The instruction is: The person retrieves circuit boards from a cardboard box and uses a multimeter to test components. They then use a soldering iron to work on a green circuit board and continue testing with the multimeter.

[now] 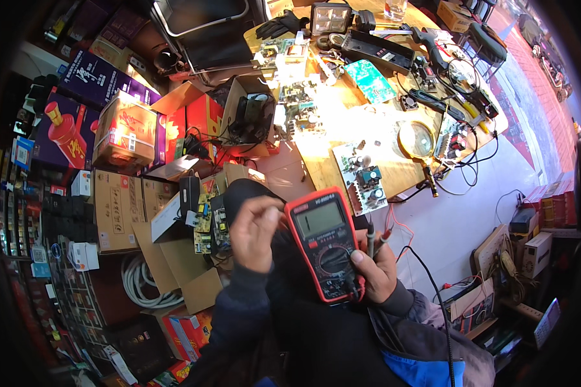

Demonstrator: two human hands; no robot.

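Note:
A red-and-black digital multimeter [310, 245] is tilted in front of me, its grey screen lit by daylight and its dial below. My right hand [379, 276] grips its lower right side, the thumb over the front edge. The same hand also keeps two test probes [371, 240], with their tips pointing up beside the meter. My left hand [253, 235] is raised beside the meter's upper left edge, fingers loosely bent and apart, with no object visible in it. Whether its fingertips touch the casing, I cannot tell. Black and red leads run down from the meter's right.
A wooden table [319, 158] ahead carries several circuit boards, including a populated one [361, 177], a magnifying glass [416, 138], tools and cables. Cardboard boxes [124, 135] crowd the left, with an open carton [181, 274] of boards near my left arm. A black lead [436, 293] hangs over my right sleeve.

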